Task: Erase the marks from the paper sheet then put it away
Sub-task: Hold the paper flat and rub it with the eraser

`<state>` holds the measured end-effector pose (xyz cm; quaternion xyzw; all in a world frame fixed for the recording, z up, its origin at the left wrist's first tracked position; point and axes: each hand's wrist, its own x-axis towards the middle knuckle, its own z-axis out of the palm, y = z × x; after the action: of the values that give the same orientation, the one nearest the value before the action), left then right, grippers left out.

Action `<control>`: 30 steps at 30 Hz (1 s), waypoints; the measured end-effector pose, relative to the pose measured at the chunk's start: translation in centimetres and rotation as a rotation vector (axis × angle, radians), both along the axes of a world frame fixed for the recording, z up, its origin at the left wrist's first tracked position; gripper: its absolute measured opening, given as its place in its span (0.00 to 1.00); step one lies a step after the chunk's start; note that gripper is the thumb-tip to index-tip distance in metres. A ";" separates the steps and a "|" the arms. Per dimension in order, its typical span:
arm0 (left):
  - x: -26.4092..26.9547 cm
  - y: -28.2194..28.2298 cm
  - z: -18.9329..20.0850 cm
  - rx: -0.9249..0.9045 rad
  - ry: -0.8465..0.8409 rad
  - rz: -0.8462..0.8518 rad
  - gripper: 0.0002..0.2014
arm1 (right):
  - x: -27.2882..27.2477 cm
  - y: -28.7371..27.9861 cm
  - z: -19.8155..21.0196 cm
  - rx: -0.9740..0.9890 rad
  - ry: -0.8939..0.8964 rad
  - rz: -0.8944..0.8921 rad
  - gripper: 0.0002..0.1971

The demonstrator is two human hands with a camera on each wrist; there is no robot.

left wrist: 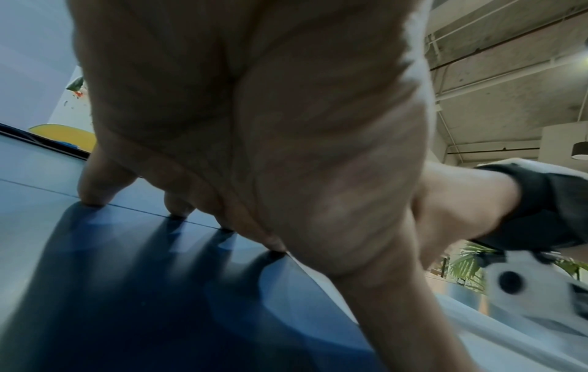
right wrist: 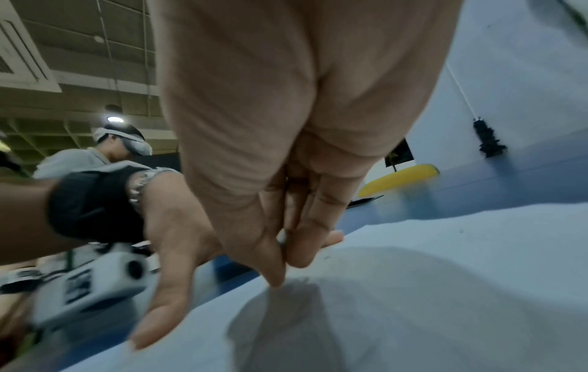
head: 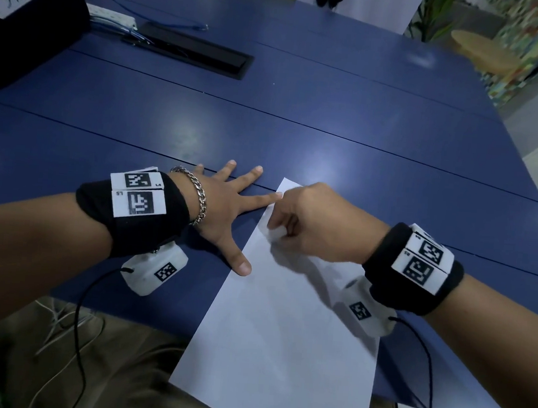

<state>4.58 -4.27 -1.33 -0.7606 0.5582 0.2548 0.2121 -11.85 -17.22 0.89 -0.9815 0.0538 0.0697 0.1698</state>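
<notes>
A white paper sheet (head: 283, 333) lies slanted on the blue table (head: 267, 123), its near end hanging over the front edge. My left hand (head: 234, 214) lies spread flat, with the thumb and index fingertip on the sheet's left edge and the other fingers on the table. My right hand (head: 283, 227) is curled and pinches a small white eraser (head: 274, 234) against the sheet near its far left corner. In the right wrist view the eraser (right wrist: 281, 237) shows as a sliver between the fingertips (right wrist: 299, 251) above the paper (right wrist: 445, 289). The sheet looks nearly blank, with only faint specks.
A black box (head: 24, 23) labelled 346 stands at the far left, with a white power strip (head: 112, 14) and a black cable slot (head: 189, 49) beside it. A wooden stool (head: 479, 53) stands beyond the far right corner. Another person (right wrist: 95, 156) wearing a headset is behind.
</notes>
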 end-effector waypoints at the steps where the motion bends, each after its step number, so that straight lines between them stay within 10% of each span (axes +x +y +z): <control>1: 0.0 0.0 0.0 -0.005 0.002 -0.002 0.70 | -0.4 0.5 0.0 0.034 0.036 0.027 0.11; 30: -0.5 0.7 0.2 -0.057 0.032 0.004 0.76 | -4.2 -2.8 0.0 -0.014 0.013 -0.203 0.12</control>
<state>4.05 -3.61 -1.15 -0.7633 0.5670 0.2513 0.1809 -16.07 -20.05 0.93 -0.9717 0.1547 0.0582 0.1690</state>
